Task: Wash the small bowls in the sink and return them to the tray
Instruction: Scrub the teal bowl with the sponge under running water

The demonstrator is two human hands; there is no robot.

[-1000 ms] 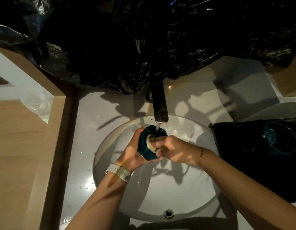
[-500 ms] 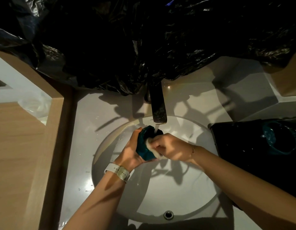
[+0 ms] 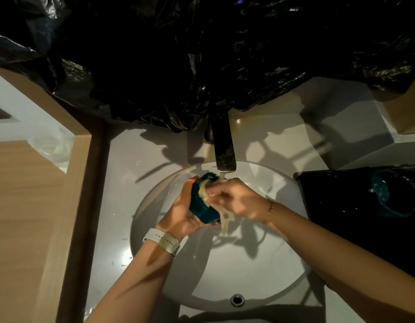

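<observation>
Small bowl (image 3: 203,207) held over the sink (image 3: 248,271) under the tap, a pale cloth pressed against it.

Black plastic sheeting (image 3: 201,54) fills the top of the view, hanging over the back of the white counter (image 3: 122,206). The round sink lies below it, with the metal faucet (image 3: 222,148) above its far rim. At the right, a dark tray (image 3: 341,206) rests on the counter, carrying a second teal bowl (image 3: 388,194). The left hand (image 3: 183,210), a white watch (image 3: 162,240) on its wrist, curls its fingers round the teal bowl, tilted on its side just below the spout. The right hand (image 3: 239,199) grips the wet cloth (image 3: 215,206) against the bowl's rim, fingers bunched tight.
</observation>
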